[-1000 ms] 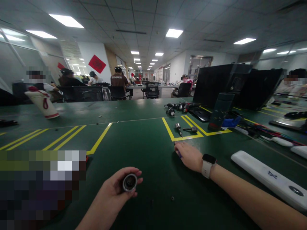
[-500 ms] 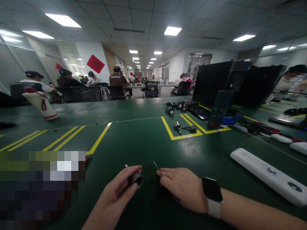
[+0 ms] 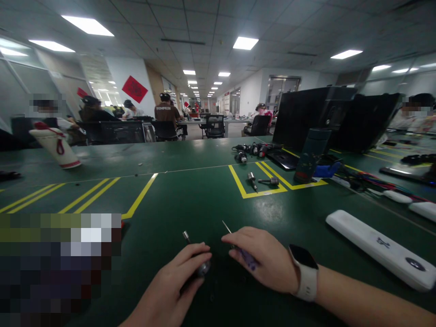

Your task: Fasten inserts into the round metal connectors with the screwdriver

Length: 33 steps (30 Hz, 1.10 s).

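Note:
My left hand (image 3: 180, 277) is closed around a grey metal cylinder with a thin shaft (image 3: 185, 235). The shaft's bright tip sticks out beyond my fingers, and the round end (image 3: 204, 269) shows by my thumb. To its right, my right hand (image 3: 262, 256) grips a screwdriver (image 3: 250, 260) with a purple patterned handle, its slim blade pointing up and away. Fingers hide much of both things. Two similar metal parts with shafts, one upright-leaning (image 3: 252, 181) and one on its side (image 3: 270, 181), lie within yellow tape further off.
On the green table (image 3: 190, 200) a long white device (image 3: 378, 247) lies to the right. A dark bottle (image 3: 311, 156), cables, tools (image 3: 242, 156) and black boxes (image 3: 306, 113) stand behind. A white cup (image 3: 56, 147) leans at the left. People sit at far desks.
My left hand has turned the metal cylinder, so its open end faces me less and more shaft shows. My right hand has rotated, exposing the screwdriver's purple handle.

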### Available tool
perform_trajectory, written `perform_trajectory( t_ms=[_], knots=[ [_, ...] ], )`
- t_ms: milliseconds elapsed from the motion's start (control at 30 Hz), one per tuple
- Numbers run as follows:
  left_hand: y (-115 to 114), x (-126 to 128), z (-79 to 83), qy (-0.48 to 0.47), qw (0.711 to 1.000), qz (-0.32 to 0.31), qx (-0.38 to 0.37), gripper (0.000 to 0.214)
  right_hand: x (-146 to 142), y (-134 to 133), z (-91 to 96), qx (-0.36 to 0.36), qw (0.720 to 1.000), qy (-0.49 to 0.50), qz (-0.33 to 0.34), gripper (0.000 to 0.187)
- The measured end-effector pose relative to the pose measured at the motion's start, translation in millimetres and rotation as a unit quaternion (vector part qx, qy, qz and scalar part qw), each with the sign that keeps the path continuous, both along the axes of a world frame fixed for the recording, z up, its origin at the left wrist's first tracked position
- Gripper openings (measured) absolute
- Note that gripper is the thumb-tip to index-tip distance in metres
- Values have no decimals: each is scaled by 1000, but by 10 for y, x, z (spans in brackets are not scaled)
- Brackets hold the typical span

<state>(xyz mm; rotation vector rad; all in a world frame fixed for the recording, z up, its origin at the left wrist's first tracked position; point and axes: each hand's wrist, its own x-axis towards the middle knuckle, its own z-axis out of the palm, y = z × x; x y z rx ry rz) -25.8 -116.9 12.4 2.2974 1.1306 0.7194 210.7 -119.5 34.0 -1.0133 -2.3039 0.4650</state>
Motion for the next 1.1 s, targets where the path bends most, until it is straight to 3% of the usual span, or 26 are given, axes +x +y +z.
perform_trajectory(
  t_ms=[100, 167, 233, 300, 433, 700, 767, 933, 1100],
  knots=[
    [1, 45, 101, -134, 976, 99, -140, 27, -9, -24, 47, -124, 974, 188, -22, 22],
    [-24, 75, 182, -210, 936, 149, -241, 26, -37, -52, 58, -259, 920, 293, -6, 26],
    [-61, 97, 249, -259, 897, 180, -311, 30, -87, -89, 56, -363, 869, 335, 11, 21],
    [-98, 114, 289, -292, 871, 191, -345, 32, -144, -127, 54, -411, 853, 323, 9, 14],
    [-146, 140, 300, -322, 850, 197, -368, 32, -224, -168, 60, -429, 861, 272, -2, 5],
    [-156, 156, 300, -326, 845, 206, -370, 32, -247, -201, 61, -363, 906, 217, -30, 7],
    [-163, 163, 314, -327, 841, 215, -374, 33, -240, -177, 49, -387, 892, 230, -42, 6],
    [-188, 192, 341, -333, 835, 216, -382, 33, -201, -34, 0, -486, 817, 297, -94, 2],
    [-176, 174, 317, -345, 831, 217, -379, 33, -241, -80, -4, -469, 821, 309, -103, 4]
  ],
)
